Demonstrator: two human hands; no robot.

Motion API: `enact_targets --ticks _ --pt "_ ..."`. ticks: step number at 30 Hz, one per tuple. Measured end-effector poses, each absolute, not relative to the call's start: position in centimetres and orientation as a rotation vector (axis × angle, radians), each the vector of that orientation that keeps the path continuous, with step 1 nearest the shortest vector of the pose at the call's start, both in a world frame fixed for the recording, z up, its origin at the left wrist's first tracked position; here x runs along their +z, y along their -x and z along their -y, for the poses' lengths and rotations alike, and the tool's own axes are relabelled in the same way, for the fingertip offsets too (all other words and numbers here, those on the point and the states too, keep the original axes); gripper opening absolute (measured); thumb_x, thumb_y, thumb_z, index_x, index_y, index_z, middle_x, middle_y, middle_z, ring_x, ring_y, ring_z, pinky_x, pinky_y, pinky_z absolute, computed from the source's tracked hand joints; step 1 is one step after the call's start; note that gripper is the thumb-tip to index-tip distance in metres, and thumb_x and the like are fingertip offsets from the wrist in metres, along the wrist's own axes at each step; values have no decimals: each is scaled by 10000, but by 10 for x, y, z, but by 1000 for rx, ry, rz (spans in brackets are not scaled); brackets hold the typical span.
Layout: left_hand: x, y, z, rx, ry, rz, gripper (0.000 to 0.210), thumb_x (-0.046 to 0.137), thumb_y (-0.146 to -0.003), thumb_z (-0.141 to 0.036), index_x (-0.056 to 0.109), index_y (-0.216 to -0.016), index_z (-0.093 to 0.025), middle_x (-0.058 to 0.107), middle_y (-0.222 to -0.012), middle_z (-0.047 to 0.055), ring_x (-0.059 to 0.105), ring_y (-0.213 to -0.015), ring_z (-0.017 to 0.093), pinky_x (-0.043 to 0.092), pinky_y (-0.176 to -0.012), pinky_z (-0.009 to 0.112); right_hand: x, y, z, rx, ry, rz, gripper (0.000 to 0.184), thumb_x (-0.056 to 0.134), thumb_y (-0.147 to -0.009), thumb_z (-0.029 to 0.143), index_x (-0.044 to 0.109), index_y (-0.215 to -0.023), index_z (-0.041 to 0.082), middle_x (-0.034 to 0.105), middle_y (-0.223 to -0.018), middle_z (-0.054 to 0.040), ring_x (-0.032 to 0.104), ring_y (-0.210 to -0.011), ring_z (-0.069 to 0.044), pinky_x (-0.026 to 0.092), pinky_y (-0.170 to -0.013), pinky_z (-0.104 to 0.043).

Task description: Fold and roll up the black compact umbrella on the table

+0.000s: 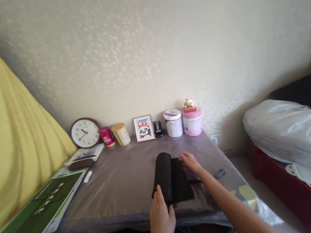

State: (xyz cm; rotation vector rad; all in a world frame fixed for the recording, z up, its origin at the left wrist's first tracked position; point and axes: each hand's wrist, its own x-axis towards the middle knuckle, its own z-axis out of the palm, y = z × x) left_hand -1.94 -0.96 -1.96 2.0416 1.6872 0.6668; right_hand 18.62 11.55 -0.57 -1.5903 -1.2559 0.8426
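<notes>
A thick black roll (163, 175) lies on the table, its far end pointing toward the wall. From its right side a flat black piece of fabric (182, 185) spreads over the tabletop; whether both are one piece I cannot tell. My left hand (161, 215) grips the near end of the roll, thumb on the right side and fingers along the left. At the fabric's far right corner, my right hand (189, 161) has its fingers bent together on the edge. A small grey strip (219, 173) lies to the right of my right forearm.
Along the wall stand a round clock (86, 133), a pink can (107, 137), a yellow-lidded can (120, 134), a framed panda picture (144, 128), and two tubs (173, 123), one topped by a cat figurine (189, 104). A green board (40, 209) lies left; a white bag (291, 129) sits right.
</notes>
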Motion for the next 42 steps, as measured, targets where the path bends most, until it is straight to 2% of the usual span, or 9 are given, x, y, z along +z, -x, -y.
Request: enact_targets --ticks 6,10,14,17,24,30,34,38,42 --pt "-17 23 9 642 -2037 -1664 683 374 -768 -201 122 -1382 -43 314 -1410 177 354 -1279 239 294 -1052 348 -1 -173 -98 1079 1475 1187 275 451 -783 391 598 -830 164 624 -740 -23 581 -636 -109 437 -531 -197" --pt "-21 26 6 689 -2012 -1641 680 391 -769 -211 136 -1377 -42 320 -1403 179 344 -1287 237 293 -1057 351 5 -162 -98 1125 1433 1205 233 419 -786 323 595 -787 171 578 -680 16 533 -572 -86 395 -493 -176" --pt "-25 27 5 729 -1977 -1622 666 388 -782 -221 140 -1377 -55 311 -1409 172 335 -1292 239 292 -1061 367 7 -160 -100 1089 1454 1262 169 482 -737 241 588 -632 160 481 -537 53 447 -491 -75 353 -460 -171" --pt "-26 28 5 751 -1970 -1609 661 388 -785 -227 145 -1376 -56 306 -1410 175 336 -1292 245 288 -1065 378 9 -159 -101 1069 1475 1289 166 494 -728 206 595 -604 160 444 -492 62 426 -474 -75 348 -453 -170" --pt "-35 31 1 859 -1892 -1569 657 411 -776 -240 178 -1367 -74 299 -1419 171 312 -1309 240 271 -1079 389 17 -153 -100 1172 1493 1271 158 484 -763 193 640 -777 171 524 -596 39 503 -542 -74 407 -476 -152" --pt "-37 33 -2 896 -1873 -1572 655 433 -762 -224 202 -1357 -74 335 -1396 171 318 -1306 237 280 -1076 388 19 -149 -92 1270 1475 1247 227 463 -769 158 629 -916 207 541 -630 41 490 -539 -56 426 -495 -148" --pt "-36 34 -2 916 -1871 -1578 649 444 -759 -218 218 -1352 -86 351 -1372 166 344 -1290 236 303 -1063 385 18 -144 -87 1273 1479 1226 279 450 -752 144 594 -982 207 597 -764 18 498 -545 -58 420 -469 -152" --pt "-35 34 -1 929 -1869 -1619 642 462 -747 -212 247 -1342 -101 218 -1428 177 297 -1313 263 311 -1057 395 14 -139 -86 1242 1513 1208 341 461 -716 128 562 -1034 198 622 -856 -10 532 -559 -77 444 -463 -184" --pt "-35 33 -2 914 -1981 -1692 630 476 -730 -209 289 -1322 -105 122 -1473 164 240 -1337 278 292 -1066 408 5 -138 -85 1209 1525 1224 369 452 -705 127 560 -1051 197 639 -806 -11 576 -592 -107 481 -494 -220"
